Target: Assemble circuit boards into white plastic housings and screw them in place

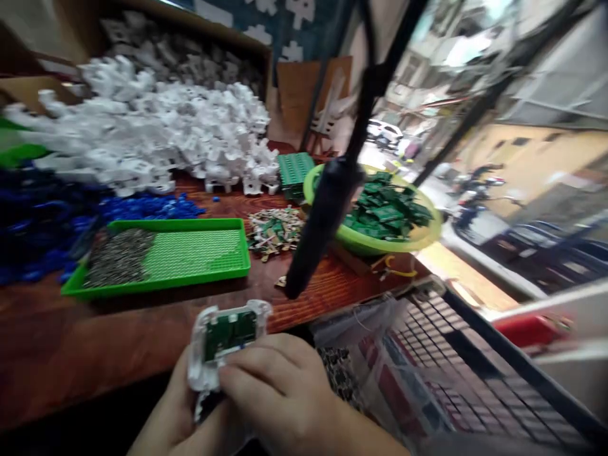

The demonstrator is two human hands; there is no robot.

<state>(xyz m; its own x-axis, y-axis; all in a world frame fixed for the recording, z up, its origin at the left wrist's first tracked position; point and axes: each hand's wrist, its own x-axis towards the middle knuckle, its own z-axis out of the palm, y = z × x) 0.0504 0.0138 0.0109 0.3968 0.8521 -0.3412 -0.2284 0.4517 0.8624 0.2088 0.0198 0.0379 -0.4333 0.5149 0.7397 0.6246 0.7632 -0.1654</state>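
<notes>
A white plastic housing (197, 364) with a green circuit board (230, 332) inside is held at the table's front edge. My left hand (183, 405) wraps round its left side and underside. Over its lower right part lies my right hand (280, 386), fingers bent together and pressed on the housing near the board; whether they also pinch a small part is hidden. A dark handheld tool (323, 221) hangs above the table, just beyond my right hand and touched by neither hand.
Behind are a green tray (190, 253) of small metal pieces, blue parts (147, 207), piled white housings (166, 126) and small boards (275, 231). A yellow-green basin (430, 234) holds green boards at right, near yellow-handled pliers (396, 269). A dark crate (475, 354) stands at lower right.
</notes>
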